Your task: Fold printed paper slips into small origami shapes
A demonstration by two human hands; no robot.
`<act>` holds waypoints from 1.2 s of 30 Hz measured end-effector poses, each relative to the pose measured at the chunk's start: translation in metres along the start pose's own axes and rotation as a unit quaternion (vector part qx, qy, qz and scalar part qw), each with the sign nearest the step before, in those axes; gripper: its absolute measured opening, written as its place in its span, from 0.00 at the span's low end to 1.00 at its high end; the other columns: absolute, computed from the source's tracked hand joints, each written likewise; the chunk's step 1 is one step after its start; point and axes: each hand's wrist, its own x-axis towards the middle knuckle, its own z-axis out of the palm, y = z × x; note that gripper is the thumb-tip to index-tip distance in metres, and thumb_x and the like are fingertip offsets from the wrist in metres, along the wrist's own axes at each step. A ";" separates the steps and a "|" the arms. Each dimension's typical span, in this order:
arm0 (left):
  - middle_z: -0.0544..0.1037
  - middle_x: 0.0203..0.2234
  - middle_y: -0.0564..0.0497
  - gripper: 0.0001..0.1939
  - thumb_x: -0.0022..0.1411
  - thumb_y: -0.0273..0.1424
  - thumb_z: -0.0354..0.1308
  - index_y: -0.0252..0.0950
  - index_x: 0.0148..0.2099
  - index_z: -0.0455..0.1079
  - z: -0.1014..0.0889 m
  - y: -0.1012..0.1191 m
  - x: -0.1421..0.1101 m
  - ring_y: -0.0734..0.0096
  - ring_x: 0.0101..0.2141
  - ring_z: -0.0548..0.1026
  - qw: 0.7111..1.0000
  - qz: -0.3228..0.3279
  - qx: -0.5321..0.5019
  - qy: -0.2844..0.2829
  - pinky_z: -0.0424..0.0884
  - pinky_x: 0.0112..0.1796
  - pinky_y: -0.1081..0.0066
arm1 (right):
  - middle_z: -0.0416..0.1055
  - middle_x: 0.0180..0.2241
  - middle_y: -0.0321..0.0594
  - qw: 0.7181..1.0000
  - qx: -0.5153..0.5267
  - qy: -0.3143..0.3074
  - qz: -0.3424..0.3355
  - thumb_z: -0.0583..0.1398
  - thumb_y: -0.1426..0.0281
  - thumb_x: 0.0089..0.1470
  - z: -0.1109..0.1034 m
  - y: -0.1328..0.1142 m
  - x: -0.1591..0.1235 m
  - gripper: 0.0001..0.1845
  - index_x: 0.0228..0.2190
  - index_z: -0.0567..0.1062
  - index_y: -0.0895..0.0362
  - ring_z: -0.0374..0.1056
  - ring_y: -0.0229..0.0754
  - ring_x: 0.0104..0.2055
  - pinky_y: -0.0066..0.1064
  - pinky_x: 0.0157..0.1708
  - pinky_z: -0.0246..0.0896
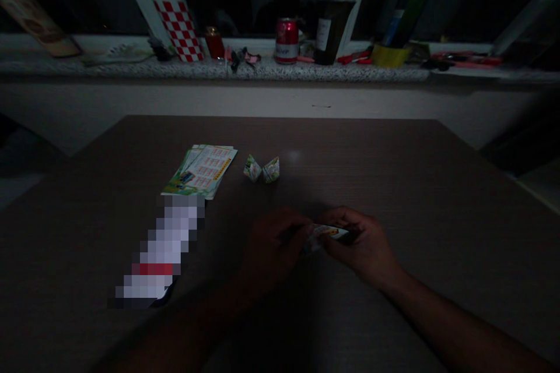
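Both of my hands hold one small piece of folded printed paper (326, 232) just above the table. Its left end is pinched between the thumb and fingers of my left hand (273, 242), which lies in deep shadow. At its right end, the thumb and fingers of my right hand (361, 245) grip the paper. The exact folds are too dark to make out. Beyond my hands stands a folded paper piece (271, 169) with two pointed wings, printed in green and white. To its left lies a stack of printed calendar cards (205, 169).
A lit phone (164, 250), its screen blurred out, lies left of my hands on the brown table (350, 157). Along the stone windowsill (245, 73) behind stand a checkered bottle (181, 29), a red can (286, 41), a dark cup (330, 32) and a green bottle (406, 6).
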 end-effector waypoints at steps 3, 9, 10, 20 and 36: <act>0.77 0.26 0.52 0.06 0.62 0.28 0.56 0.35 0.34 0.74 -0.001 -0.002 0.000 0.74 0.28 0.74 0.998 0.053 0.033 0.002 0.67 0.30 0.74 | 0.75 0.23 0.36 0.998 -0.056 0.013 -0.035 0.62 0.73 0.49 -0.002 0.002 0.000 0.01 0.27 0.76 0.58 0.69 0.36 0.25 0.24 0.25 0.64; 0.76 0.29 0.49 0.07 0.63 0.25 0.53 0.33 0.37 0.73 0.003 -0.006 -0.001 0.72 0.30 0.74 0.986 0.149 0.078 -0.006 0.69 0.31 0.74 | 0.73 0.20 0.36 0.990 -0.113 0.031 -0.083 0.62 0.73 0.49 -0.003 0.001 0.000 0.06 0.22 0.75 0.58 0.68 0.36 0.23 0.26 0.24 0.61; 0.76 0.29 0.48 0.07 0.63 0.25 0.53 0.33 0.37 0.73 0.003 -0.007 -0.001 0.72 0.30 0.74 0.985 0.150 0.080 -0.008 0.69 0.31 0.74 | 0.72 0.20 0.35 0.990 -0.113 0.028 -0.081 0.62 0.73 0.48 -0.003 0.001 0.000 0.06 0.21 0.74 0.57 0.67 0.36 0.23 0.26 0.24 0.61; 0.78 0.30 0.52 0.06 0.61 0.26 0.55 0.36 0.36 0.74 -0.012 -0.010 0.013 0.71 0.31 0.75 0.995 0.010 0.083 -0.047 0.69 0.34 0.73 | 0.71 0.20 0.34 0.989 -0.148 -0.004 0.013 0.61 0.72 0.48 -0.014 0.012 0.007 0.07 0.21 0.72 0.57 0.66 0.37 0.24 0.28 0.26 0.61; 0.76 0.37 0.45 0.11 0.65 0.28 0.52 0.33 0.47 0.72 -0.002 -0.038 0.026 0.62 0.40 0.72 0.953 0.056 0.256 -0.151 0.68 0.43 0.64 | 0.76 0.39 0.40 0.916 -0.349 -0.120 -0.157 0.65 0.74 0.48 -0.018 0.008 0.010 0.10 0.36 0.77 0.54 0.69 0.47 0.44 0.41 0.46 0.57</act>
